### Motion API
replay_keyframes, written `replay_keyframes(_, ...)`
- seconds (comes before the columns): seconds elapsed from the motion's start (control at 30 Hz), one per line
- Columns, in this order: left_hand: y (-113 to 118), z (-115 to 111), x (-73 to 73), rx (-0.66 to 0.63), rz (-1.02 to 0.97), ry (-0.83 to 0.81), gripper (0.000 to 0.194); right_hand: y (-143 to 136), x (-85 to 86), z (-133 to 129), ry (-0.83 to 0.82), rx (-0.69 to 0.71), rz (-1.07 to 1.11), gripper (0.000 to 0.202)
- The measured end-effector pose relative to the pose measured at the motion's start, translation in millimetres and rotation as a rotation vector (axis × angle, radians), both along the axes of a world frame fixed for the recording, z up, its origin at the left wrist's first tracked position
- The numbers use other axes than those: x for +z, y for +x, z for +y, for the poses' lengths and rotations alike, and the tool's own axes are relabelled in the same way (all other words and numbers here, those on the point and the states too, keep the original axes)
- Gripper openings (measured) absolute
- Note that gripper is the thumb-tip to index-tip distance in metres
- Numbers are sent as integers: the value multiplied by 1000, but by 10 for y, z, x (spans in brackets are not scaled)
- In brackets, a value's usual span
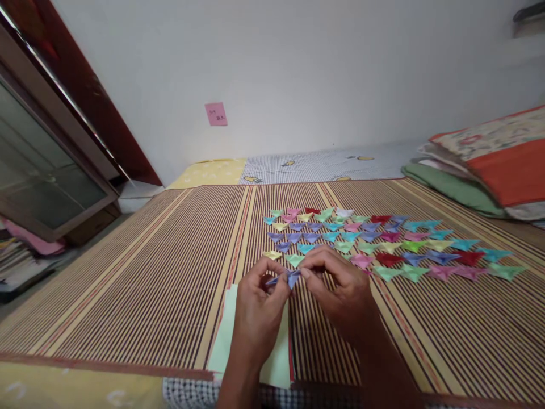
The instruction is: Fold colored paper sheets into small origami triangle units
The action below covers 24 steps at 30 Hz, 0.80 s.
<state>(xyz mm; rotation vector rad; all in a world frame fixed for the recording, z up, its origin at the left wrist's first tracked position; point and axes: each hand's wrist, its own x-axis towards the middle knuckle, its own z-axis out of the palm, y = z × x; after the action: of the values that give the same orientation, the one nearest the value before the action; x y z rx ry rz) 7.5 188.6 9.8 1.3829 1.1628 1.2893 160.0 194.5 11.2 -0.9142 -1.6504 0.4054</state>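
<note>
Head view, left hand: thumb and fingers are pinching the left end of a small purple-blue folded paper.
Right hand: it's gripping the right tip of that same piece, fingertips sitting pretty close to the left ones.
Purple-blue piece: it's hanging out between both hands, just in front of the nearest folded row.
Folded papers: loads of these are sitting in rows, reaching off to the right, in red, pink, yellow, green and blue.
Pale green paper: it's lying near the mat's front edge, partly hidden behind the left hand and forearm.
Striped mat: it's carrying the whole lot.
Back there: a pink note is sticking to the wall, and cushions are piling up at right.
</note>
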Motion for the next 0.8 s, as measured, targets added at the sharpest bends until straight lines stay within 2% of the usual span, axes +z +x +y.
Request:
replay_keyframes(0.3,-17,-1,0,-26,11,57,7,62,-197,51,-167,131,265,12)
replay_keyframes(0.57,-21,-3,40,3,264,180,11,24,-85,24,-161,152,188,14)
replay_keyframes(0.8,-13,1,23,28,306,198,14,34,-91,22,-169,132,193,12)
